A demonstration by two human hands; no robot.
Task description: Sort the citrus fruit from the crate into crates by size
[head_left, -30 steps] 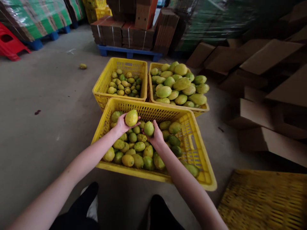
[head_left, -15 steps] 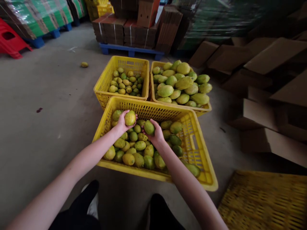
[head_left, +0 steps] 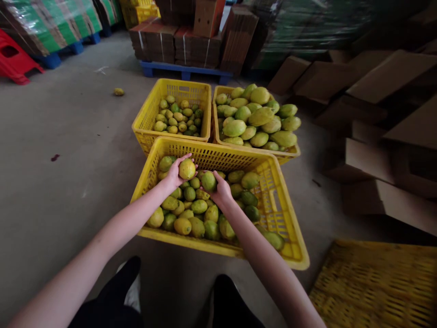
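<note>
My left hand [head_left: 175,175] is wrapped around a roundish yellow fruit [head_left: 187,169], its smooth skin facing up. In my right hand [head_left: 221,190] lies a greener, oval fruit [head_left: 208,181], gripped between thumb and fingers. Both hands are just above the front yellow crate [head_left: 288,214], close together over its far half. Loose yellow and green fruits [head_left: 199,207] of mixed sizes lie below them in the crate, heaped toward its left and middle. My forearms cover part of the crate's front rim and some fruit.
Behind stand two more yellow crates: the left one [head_left: 146,119] holds smaller fruits, the right one [head_left: 290,155] is heaped with large, long ones. A single fruit [head_left: 118,91] lies on the floor. Cardboard boxes [head_left: 368,159] crowd the right, above another yellow crate [head_left: 375,282].
Both fruits have turned a little in my hands. My right hand has shifted slightly left, bringing its green fruit nearer the yellow one. The crates stay in place.
</note>
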